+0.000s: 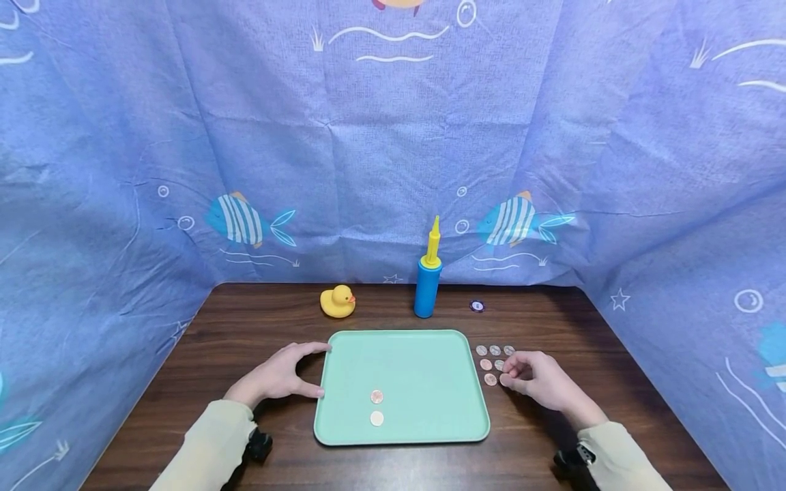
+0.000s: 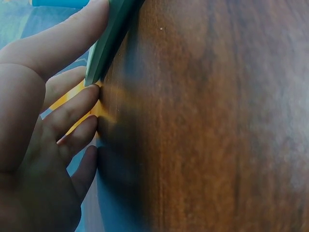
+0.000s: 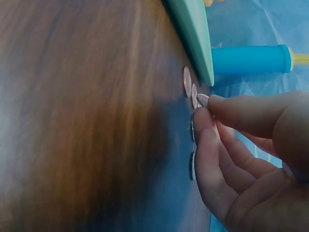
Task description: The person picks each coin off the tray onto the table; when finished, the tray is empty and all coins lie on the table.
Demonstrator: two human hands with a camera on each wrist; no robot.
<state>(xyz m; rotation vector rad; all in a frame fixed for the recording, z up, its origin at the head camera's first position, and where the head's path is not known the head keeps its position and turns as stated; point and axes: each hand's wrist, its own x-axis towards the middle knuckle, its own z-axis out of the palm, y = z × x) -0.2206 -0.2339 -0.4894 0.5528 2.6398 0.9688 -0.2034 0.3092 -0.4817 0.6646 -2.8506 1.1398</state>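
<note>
My right hand (image 1: 543,382) is to the right of the mint-green tray (image 1: 430,389), thumb and index finger pinching a coin (image 3: 203,100) by its edge. Several silver and copper coins (image 1: 490,379) lie in short rows on the table beside and beneath those fingertips. On the tray are a copper coin (image 1: 376,396) and, below it, a pale shiny coin (image 1: 376,419). My left hand (image 1: 276,374) rests at the tray's left side, thumb and fingers spread along the rim. In the left wrist view, its thumb (image 2: 72,38) lies against the green rim.
Behind the tray stand a yellow rubber duck (image 1: 338,302) and a blue hand pump (image 1: 427,286) with a yellow nozzle. A dark poker chip (image 1: 477,306) lies right of the pump. Blue fish-print cloth (image 1: 381,170) hangs along the back and sides of the wooden table (image 1: 258,307).
</note>
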